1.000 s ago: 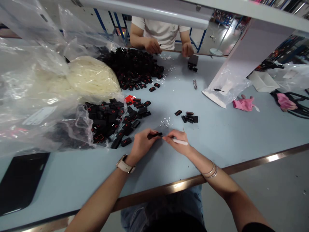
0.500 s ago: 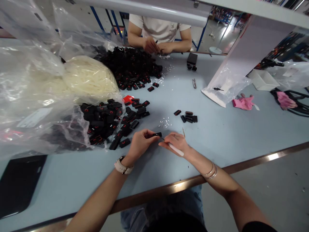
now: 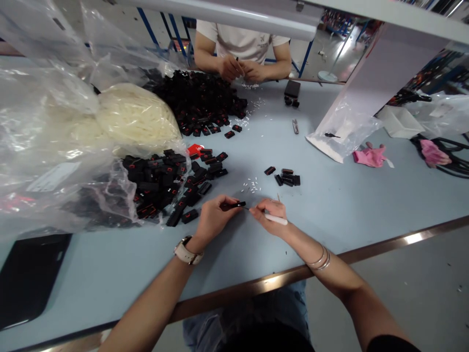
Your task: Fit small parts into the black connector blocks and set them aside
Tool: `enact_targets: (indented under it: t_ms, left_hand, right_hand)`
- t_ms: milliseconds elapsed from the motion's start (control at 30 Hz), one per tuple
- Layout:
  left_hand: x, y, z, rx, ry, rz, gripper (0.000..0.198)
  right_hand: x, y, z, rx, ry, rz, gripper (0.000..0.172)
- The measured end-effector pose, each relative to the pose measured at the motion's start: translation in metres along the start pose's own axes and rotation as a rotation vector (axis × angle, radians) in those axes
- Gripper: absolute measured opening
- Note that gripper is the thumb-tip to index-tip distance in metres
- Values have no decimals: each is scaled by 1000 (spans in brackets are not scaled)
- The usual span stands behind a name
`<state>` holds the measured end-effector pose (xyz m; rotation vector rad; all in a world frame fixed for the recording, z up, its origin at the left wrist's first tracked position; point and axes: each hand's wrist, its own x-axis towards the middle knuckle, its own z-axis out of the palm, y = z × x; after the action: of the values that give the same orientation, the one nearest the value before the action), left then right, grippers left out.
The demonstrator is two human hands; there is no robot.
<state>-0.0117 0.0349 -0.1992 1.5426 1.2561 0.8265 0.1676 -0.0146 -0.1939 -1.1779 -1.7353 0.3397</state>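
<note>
Pinched in my left hand [image 3: 216, 217] is a small black plastic part [image 3: 239, 205], its end sticking out past the fingertips. My right hand [image 3: 269, 215] grips a thin-tipped tool with a white handle [image 3: 276, 219], held like a pen. The tool's fine tip points at the end of the black part; whether they touch I cannot tell. Just beyond the hands lie tiny white pieces [image 3: 252, 186]. Several black parts [image 3: 288, 178] form a small group to the right of them.
A heap of black parts [image 3: 157, 186] spills from a clear plastic bag [image 3: 73, 195] on the left. Another heap [image 3: 205, 100] lies before a person [image 3: 242, 54] working across the table. A black tray [image 3: 32, 278], pink glove [image 3: 370, 155] and small nippers [image 3: 295, 126] also rest here.
My right hand has turned slightly, so the white handle now lies flatter and further right. My left hand still holds the black part in almost the same place.
</note>
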Motion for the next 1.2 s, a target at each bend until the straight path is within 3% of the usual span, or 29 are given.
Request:
enact_targets:
  t_ms: [167, 400, 800, 1033, 1200]
  left_hand:
    - [-1, 0, 2, -8, -2, 31, 25]
    - [-1, 4, 0, 15, 1, 8, 23]
    - [-1, 8, 4, -265, -62, -270, 36]
    - [0, 3, 1, -123, 0, -101, 31]
    - [-2, 4, 2, 56, 46, 76, 17]
  right_hand:
    - [-1, 2, 0, -2, -28, 40, 42]
    - [2, 0, 0, 15, 1, -30, 39]
    - [-2, 3, 4, -20, -54, -60, 27]
    - [0, 3, 4, -2, 78, 63, 16]
    - [4, 1, 6, 32, 20, 150, 9]
